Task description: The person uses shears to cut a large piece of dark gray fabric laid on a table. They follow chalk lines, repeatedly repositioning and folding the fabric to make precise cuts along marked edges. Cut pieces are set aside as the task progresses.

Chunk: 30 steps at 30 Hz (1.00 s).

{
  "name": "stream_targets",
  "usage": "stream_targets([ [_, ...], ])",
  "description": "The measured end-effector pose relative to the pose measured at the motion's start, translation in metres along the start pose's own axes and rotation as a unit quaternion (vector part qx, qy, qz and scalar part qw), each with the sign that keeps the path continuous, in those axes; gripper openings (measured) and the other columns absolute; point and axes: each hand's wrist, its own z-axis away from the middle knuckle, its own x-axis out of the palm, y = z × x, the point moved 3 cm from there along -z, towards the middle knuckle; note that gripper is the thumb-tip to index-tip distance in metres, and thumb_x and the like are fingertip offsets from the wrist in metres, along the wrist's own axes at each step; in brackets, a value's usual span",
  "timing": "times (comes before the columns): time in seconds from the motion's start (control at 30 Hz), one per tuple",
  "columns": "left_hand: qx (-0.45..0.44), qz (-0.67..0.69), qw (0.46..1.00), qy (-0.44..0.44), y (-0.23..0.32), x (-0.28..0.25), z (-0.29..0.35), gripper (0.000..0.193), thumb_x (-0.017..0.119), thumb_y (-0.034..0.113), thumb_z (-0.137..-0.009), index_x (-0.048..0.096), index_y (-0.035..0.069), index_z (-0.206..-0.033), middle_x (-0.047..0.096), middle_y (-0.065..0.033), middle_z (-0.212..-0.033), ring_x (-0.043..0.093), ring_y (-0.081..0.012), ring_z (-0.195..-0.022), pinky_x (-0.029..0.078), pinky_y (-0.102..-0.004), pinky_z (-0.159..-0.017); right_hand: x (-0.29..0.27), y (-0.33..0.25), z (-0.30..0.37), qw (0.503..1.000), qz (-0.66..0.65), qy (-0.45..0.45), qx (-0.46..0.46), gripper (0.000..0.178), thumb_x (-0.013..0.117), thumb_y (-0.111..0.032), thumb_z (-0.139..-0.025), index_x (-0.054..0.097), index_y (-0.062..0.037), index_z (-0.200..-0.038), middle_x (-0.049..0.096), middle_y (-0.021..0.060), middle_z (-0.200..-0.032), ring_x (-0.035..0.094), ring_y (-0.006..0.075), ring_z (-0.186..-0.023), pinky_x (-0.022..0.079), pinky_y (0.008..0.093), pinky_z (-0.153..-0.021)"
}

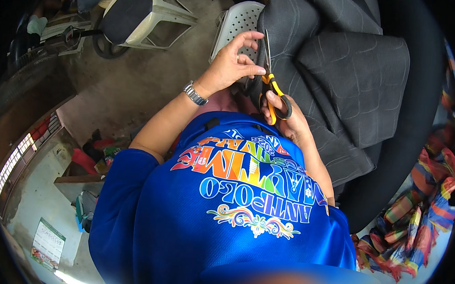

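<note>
My right hand (292, 119) grips a pair of scissors (274, 86) by its yellow and black handles. The metal blades point away from me and look closed or nearly so. Just left of the blades is my left hand (230, 64), its fingers curved and apart, with the thumb tip close to the scissors' pivot. I make out nothing held in it. Dark grey fabric (359, 87) with faint grid lines lies in large folds to the right, close behind the scissors and beside my right hand.
A pale perforated plastic seat (238, 27) stands beyond my left hand. At the far left is a white stool (144, 14) with a dark top. Colourful plaid cloth (414, 218) is heaped at the right. A thick black padded edge (419, 116) curves beside the grey fabric.
</note>
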Motion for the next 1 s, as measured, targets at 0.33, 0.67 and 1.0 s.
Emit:
stream_targets([
  [0.33, -0.019, 0.044, 0.999, 0.009, -0.009, 0.005, 0.0, 0.085, 0.076, -0.005, -0.074, 0.029, 0.009, -0.143, 0.045, -0.0131, -0.124, 0.065, -0.0095, -0.078, 0.054, -0.0213, -0.067, 0.005, 0.002, 0.014, 0.999, -0.034, 0.021, -0.001, 0.036, 0.074, -0.038, -0.084, 0.056, -0.0066, -0.083, 0.054, 0.0022, -0.063, 0.048, 0.0076, -0.05, 0.037, 0.02, -0.045],
  [0.67, -0.105, 0.063, 0.987, -0.1, -0.011, 0.005, -0.002, 0.09, 0.076, -0.003, -0.075, 0.025, 0.002, -0.149, 0.044, -0.0073, -0.137, 0.057, -0.0046, -0.072, 0.049, -0.0203, -0.067, -0.036, 0.003, 0.035, 0.982, 0.177, 0.069, -0.011, 0.031, 0.078, -0.029, -0.081, 0.059, -0.0053, -0.087, 0.054, -0.0009, -0.062, 0.05, 0.0065, -0.049, 0.037, 0.0195, -0.045],
  [1.0, -0.154, 0.007, 0.944, -0.291, -0.011, 0.081, 0.002, 0.101, 0.071, -0.002, -0.08, 0.001, 0.002, -0.152, 0.053, -0.0199, -0.122, 0.063, -0.0068, -0.072, 0.053, -0.0232, -0.066, -0.061, -0.05, 0.0, 0.899, 0.05, 0.293, -0.321, 0.023, 0.075, -0.012, -0.081, 0.058, -0.0041, -0.094, 0.058, -0.0019, -0.075, 0.052, 0.0053, -0.064, 0.039, 0.0201, -0.058],
])
